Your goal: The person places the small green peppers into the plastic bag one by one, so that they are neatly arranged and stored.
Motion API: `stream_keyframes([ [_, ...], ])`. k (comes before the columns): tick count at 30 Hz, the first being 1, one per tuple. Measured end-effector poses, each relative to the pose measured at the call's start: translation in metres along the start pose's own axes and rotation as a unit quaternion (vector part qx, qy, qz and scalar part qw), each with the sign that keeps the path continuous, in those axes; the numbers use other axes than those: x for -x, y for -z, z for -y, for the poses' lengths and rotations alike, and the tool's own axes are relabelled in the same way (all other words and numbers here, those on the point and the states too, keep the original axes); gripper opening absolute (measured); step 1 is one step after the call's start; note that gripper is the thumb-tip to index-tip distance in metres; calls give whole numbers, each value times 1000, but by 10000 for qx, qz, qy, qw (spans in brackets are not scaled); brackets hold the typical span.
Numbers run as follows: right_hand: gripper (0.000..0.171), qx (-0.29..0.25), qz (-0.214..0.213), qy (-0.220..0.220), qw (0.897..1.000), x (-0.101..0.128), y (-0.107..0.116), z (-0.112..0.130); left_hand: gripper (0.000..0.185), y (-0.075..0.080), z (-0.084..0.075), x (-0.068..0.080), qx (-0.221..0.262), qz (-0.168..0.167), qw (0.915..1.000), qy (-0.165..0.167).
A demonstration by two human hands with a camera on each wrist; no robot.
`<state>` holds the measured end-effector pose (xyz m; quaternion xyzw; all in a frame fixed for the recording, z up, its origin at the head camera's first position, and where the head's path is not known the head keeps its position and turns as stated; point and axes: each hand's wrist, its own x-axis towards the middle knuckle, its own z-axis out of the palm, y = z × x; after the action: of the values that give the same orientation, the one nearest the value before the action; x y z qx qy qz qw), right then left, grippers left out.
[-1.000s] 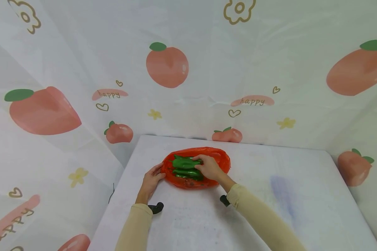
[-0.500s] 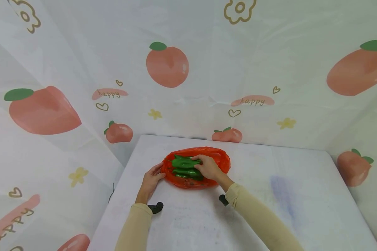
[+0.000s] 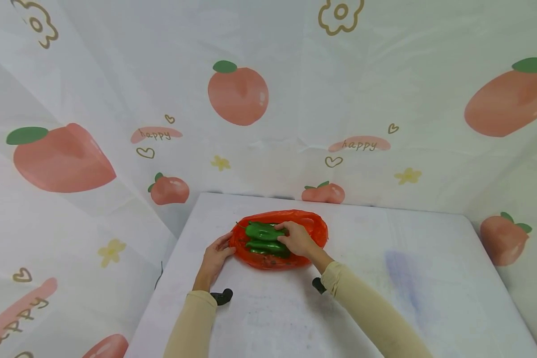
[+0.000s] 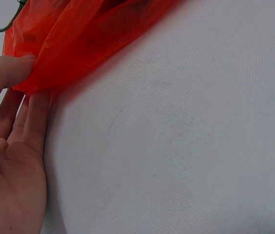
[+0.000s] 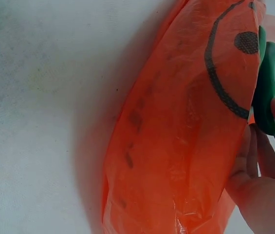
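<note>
A red plastic bag lies spread open on the table, holding several long green peppers. My left hand holds the bag's left end; in the left wrist view the thumb lies over the red plastic and the fingers reach beneath it. Over the bag, my right hand pinches the right end of a green pepper, its stem pointing left. Another green pepper lies just in front. From the right wrist, the held pepper shows above the bag's edge, with the thumb against its side.
A white table extends to the right and in front of the bag. Patterned cloth with printed fruit rises behind and at both sides. Dark wrist-camera parts stick out beside the wrists.
The pepper under my right hand has shifted and turned slightly, its stem now tipping up at the left. The left hand and the bag have stayed in place.
</note>
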<state>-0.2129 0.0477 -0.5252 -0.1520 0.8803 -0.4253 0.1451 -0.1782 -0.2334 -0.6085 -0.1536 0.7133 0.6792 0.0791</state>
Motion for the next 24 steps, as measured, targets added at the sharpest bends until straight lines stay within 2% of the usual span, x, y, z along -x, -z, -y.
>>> stream_keyframes([
  [10, 37, -35, -5, -64, 10000, 0, 0, -1, 53, 0, -3, 1, 420, 76, 9991, 20],
  [16, 39, 140, -52, 113, 9998, 7, 6, -2, 53, -1, -9, 6, 552, 197, 9983, 32],
  [21, 39, 536, -173, 330, 9979, 18, 16, 0, 52, -4, -9, 6, 259, 86, 9996, -49],
  [24, 38, 748, -340, 373, 9959, 24, 23, -1, 51, -4, -13, 7, -177, 49, 9996, -200],
])
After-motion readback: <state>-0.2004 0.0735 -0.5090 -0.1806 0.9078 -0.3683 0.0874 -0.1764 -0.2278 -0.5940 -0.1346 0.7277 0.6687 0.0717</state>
